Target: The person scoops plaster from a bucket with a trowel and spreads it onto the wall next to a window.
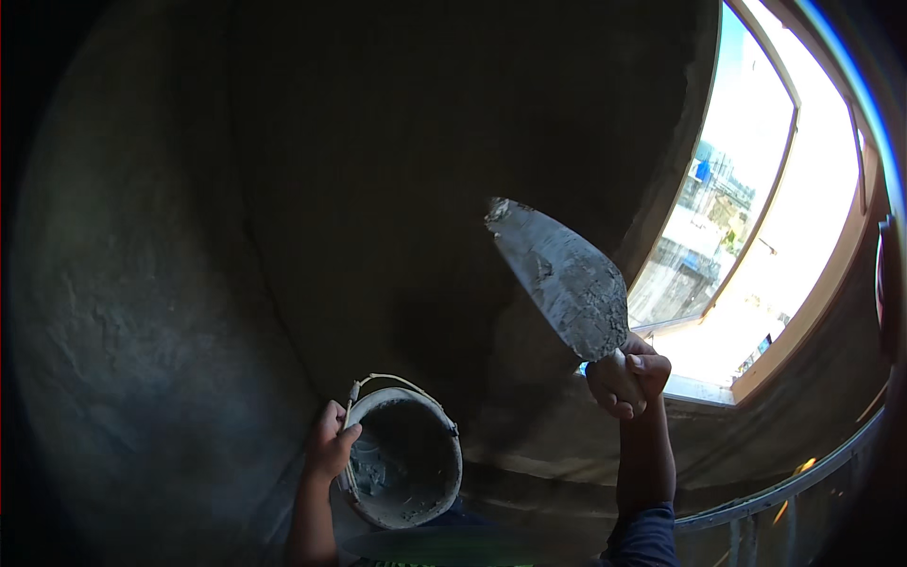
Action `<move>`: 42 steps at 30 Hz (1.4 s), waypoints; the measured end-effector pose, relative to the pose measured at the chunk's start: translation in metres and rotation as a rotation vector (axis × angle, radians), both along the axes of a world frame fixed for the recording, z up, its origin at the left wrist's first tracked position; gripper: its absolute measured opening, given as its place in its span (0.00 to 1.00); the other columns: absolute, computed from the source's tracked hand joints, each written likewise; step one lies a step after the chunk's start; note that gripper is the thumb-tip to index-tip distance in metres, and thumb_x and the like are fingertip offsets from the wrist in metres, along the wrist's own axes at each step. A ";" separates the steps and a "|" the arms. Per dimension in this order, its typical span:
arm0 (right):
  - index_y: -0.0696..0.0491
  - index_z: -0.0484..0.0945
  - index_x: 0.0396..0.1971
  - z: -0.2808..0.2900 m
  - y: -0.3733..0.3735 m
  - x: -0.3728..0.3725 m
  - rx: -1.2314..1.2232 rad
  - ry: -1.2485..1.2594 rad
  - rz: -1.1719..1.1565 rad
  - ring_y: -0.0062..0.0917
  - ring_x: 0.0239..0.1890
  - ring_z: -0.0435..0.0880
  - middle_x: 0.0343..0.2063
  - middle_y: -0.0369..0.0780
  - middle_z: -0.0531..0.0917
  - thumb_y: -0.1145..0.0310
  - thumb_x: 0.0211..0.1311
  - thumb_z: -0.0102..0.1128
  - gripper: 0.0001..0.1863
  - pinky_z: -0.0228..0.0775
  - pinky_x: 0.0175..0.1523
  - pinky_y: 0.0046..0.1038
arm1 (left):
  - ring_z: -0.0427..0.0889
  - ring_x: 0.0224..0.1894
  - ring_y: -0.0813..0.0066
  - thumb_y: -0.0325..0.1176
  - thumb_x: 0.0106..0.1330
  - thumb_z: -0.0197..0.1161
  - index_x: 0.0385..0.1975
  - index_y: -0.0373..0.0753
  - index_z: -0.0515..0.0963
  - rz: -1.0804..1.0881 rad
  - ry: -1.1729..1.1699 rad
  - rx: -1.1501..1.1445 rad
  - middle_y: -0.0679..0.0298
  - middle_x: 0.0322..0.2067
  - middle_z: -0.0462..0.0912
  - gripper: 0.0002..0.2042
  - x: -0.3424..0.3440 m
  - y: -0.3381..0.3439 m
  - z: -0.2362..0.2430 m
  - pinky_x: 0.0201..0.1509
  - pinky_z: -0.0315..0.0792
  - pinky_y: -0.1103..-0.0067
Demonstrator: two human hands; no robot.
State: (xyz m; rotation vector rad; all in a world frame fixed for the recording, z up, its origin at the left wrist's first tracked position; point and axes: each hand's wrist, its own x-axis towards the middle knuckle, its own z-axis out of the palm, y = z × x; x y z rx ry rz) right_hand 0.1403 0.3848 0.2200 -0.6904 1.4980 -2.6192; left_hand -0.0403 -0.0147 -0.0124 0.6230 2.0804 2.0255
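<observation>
While your right hand (652, 373) grips the trowel (572, 283), tip up-left, your left hand (329, 444) grips the bucket (430, 444), down-left from there.

Cannot gauge the depth of grey paste (372, 465) in the shadowed bucket (457, 472), nor see all the trowel handle (623, 384) beneath the right hand (647, 367). Cannot read the darkened far wall (368, 189), nor identify the reddish thing (881, 276) cut off at right.
</observation>
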 end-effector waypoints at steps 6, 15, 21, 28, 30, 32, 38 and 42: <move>0.74 0.70 0.55 -0.006 0.014 -0.017 -0.031 0.143 0.090 0.24 0.07 0.68 0.19 0.45 0.77 0.65 0.68 0.51 0.26 0.64 0.10 0.24 | 0.70 0.32 0.72 0.32 0.57 0.66 0.32 0.38 0.66 0.102 0.052 -0.067 0.63 0.26 0.69 0.13 -0.012 0.007 -0.023 0.40 0.69 0.70; 0.52 0.74 0.66 0.133 0.035 -0.060 1.330 0.899 -1.781 0.30 0.38 0.87 0.35 0.42 0.85 0.65 0.66 0.65 0.28 0.79 0.39 0.33 | 0.68 0.32 0.78 0.28 0.58 0.63 0.36 0.39 0.64 0.093 0.041 -0.095 0.68 0.29 0.67 0.13 0.002 0.009 -0.009 0.40 0.67 0.74; 0.39 0.72 0.67 0.195 0.040 -0.085 1.832 0.640 -2.199 0.42 0.40 0.87 0.45 0.45 0.80 0.64 0.65 0.61 0.29 0.83 0.43 0.43 | 0.67 0.30 0.82 0.25 0.59 0.63 0.35 0.40 0.63 0.122 -0.018 -0.024 0.69 0.27 0.67 0.13 0.000 0.011 -0.028 0.36 0.65 0.77; 0.38 0.67 0.71 0.199 0.067 -0.095 2.196 0.285 -2.096 0.43 0.40 0.89 0.57 0.49 0.77 0.65 0.66 0.55 0.31 0.83 0.42 0.42 | 0.67 0.30 0.81 0.24 0.59 0.62 0.35 0.40 0.63 0.130 -0.064 0.022 0.69 0.27 0.66 0.13 -0.003 0.015 -0.033 0.36 0.65 0.77; 0.40 0.71 0.68 0.173 0.064 -0.087 2.178 0.324 -1.886 0.42 0.41 0.88 0.54 0.50 0.80 0.66 0.66 0.57 0.29 0.83 0.45 0.41 | 0.67 0.30 0.81 0.24 0.59 0.62 0.36 0.40 0.63 0.162 -0.063 0.008 0.69 0.27 0.66 0.13 -0.004 0.013 -0.035 0.36 0.66 0.76; 0.42 0.73 0.66 0.162 0.058 -0.071 2.059 0.419 -1.800 0.42 0.42 0.88 0.51 0.50 0.82 0.66 0.67 0.57 0.26 0.83 0.46 0.41 | 0.67 0.30 0.80 0.24 0.59 0.62 0.36 0.40 0.63 0.190 -0.064 -0.005 0.68 0.27 0.66 0.13 -0.005 0.012 -0.038 0.37 0.66 0.76; 0.46 0.78 0.62 0.229 0.094 -0.078 1.768 0.882 -2.000 0.41 0.46 0.87 0.42 0.49 0.85 0.62 0.69 0.58 0.22 0.80 0.51 0.43 | 0.68 0.32 0.79 0.24 0.59 0.62 0.35 0.39 0.63 0.163 -0.038 -0.042 0.66 0.29 0.68 0.13 -0.003 0.015 -0.033 0.40 0.67 0.76; 0.42 0.75 0.65 0.270 0.068 -0.084 2.007 0.650 -2.046 0.41 0.44 0.88 0.47 0.48 0.83 0.62 0.68 0.57 0.25 0.82 0.49 0.42 | 0.68 0.33 0.79 0.23 0.59 0.62 0.35 0.39 0.63 0.127 -0.068 -0.002 0.67 0.29 0.68 0.13 -0.004 0.016 -0.037 0.41 0.67 0.77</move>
